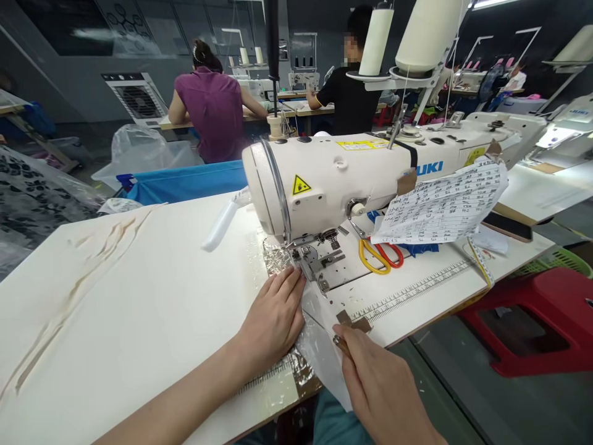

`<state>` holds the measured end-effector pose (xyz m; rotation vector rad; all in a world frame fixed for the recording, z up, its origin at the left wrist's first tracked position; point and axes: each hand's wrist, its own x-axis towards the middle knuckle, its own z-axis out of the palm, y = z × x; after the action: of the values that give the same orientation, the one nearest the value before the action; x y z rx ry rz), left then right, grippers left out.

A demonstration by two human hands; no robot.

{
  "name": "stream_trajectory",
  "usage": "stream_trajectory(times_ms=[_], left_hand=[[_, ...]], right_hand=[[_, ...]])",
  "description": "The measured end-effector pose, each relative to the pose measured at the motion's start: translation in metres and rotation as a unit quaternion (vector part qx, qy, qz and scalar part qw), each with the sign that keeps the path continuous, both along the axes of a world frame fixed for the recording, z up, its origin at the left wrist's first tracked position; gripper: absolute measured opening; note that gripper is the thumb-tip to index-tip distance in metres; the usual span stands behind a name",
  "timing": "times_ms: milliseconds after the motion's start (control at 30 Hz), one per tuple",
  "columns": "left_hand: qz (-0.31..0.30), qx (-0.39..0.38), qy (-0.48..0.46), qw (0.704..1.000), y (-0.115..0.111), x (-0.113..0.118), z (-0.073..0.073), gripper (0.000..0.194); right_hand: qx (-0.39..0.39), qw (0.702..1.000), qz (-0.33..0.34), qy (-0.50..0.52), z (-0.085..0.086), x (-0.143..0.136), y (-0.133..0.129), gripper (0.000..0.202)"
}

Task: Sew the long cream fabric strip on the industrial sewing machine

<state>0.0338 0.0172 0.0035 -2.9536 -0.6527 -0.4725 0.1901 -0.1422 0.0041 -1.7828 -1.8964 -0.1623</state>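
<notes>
At the sewing machine (pixel 319 179): left hand (pixel 273 312) flat, fingers together, over translucent material (pixel 324 346) near the needle area | material runs between hands toward worktop (pixel 152 296) edge | right hand (pixel 384 383) grip closed on brown-handled tool (pixel 341 345).

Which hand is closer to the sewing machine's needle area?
The left hand: its fingers lie just in front of the needle area. The right hand is farther away, closer to the person and off to the right, holding a slim tool.
</notes>
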Motion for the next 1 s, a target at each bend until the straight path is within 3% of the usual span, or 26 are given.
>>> stream_trajectory(times_ms=[533,1000], left_hand=[[-0.008,-0.012,-0.034,0.999,-0.005,0.0,0.002,0.047],[0.043,-0.01,-0.049,0.998,0.014,0.005,0.003,0.041]], right_hand=[[-0.073,0.995,0.027,0.055,0.002,-0.002,0.014,0.033],[-0.049,0.999,-0.007,0.012,0.01,-0.01,0.046,0.034]])
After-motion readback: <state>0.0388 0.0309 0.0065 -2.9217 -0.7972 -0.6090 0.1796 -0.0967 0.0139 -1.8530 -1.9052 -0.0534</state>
